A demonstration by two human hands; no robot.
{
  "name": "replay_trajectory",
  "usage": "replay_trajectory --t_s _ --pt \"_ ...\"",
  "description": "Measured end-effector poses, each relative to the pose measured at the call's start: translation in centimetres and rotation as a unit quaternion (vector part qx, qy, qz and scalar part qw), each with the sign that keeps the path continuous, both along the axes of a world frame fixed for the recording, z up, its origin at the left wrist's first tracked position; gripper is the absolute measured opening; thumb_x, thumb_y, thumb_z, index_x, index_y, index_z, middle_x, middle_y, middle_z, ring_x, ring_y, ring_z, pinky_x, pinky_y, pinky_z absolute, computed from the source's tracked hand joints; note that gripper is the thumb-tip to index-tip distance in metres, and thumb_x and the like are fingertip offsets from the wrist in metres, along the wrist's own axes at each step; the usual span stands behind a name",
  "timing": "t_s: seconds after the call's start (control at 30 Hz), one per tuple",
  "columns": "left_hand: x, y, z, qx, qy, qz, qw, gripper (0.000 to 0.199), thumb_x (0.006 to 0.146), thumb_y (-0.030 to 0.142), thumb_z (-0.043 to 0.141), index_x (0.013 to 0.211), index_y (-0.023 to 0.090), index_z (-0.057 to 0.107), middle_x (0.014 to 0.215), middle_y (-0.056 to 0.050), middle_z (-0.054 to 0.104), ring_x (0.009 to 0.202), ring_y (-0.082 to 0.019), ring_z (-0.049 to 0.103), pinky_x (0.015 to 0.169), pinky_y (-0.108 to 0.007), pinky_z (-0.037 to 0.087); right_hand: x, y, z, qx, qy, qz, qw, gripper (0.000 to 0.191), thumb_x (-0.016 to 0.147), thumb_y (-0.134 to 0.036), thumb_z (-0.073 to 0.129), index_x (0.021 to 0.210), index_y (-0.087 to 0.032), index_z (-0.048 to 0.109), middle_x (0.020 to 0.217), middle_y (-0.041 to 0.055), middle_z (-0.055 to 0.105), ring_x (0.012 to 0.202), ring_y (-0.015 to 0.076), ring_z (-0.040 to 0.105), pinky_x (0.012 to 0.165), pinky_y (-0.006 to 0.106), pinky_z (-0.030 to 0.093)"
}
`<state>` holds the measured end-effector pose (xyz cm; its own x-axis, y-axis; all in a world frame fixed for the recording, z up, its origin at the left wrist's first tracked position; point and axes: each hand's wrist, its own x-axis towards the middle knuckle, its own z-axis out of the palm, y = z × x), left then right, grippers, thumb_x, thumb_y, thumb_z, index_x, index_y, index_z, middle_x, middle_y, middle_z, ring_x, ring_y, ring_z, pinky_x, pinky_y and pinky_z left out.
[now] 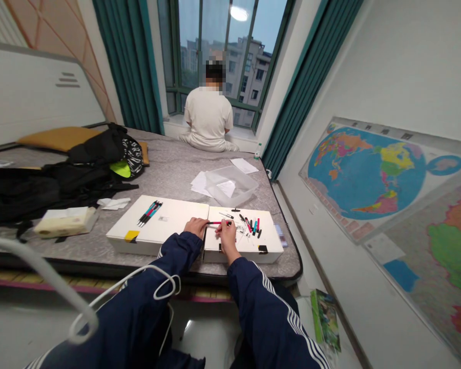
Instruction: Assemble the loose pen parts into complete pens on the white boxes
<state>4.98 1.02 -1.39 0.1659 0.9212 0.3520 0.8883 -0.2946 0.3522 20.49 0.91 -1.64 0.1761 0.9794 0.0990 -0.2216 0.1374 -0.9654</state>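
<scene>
L hand (195, 227) & R hand (227, 236) both grip red pen (218, 223), held level over the gap side of R white box (265, 233). Loose pen parts (249, 225) lie on same box; assembled pens (149, 213) on L white box (176, 212).

The bed (165, 174) is gray with a soft, swirly pattern. The big white box (176, 212) sits close to its front edge. A smaller white box (249, 253) is right next to the big white box, on its right. Behind the big white box and to the right are a clear tub (246, 193) and loose papers (244, 165). To its left are a crumpled tissue (114, 203), a tissue pack (65, 221) and black bags (61, 187).
</scene>
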Motion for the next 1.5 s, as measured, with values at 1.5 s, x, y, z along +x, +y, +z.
replay_trajectory --t_s 1.5 --pt "0.5 -0.5 1.0 0.001 -0.058 0.038 0.998 0.019 0.087 0.026 0.052 0.095 0.019 0.068 0.099 -0.008 0.066 0.093 -0.023 0.053 0.083 -0.034 0.042 9.8 -1.9 6.3 0.041 -0.613 0.064 0.786 0.010 0.076 -0.018 0.058 0.070 -0.017 0.065 0.069 0.0070 0.065 0.068 0.0190 0.059 0.068 0.028 0.041"
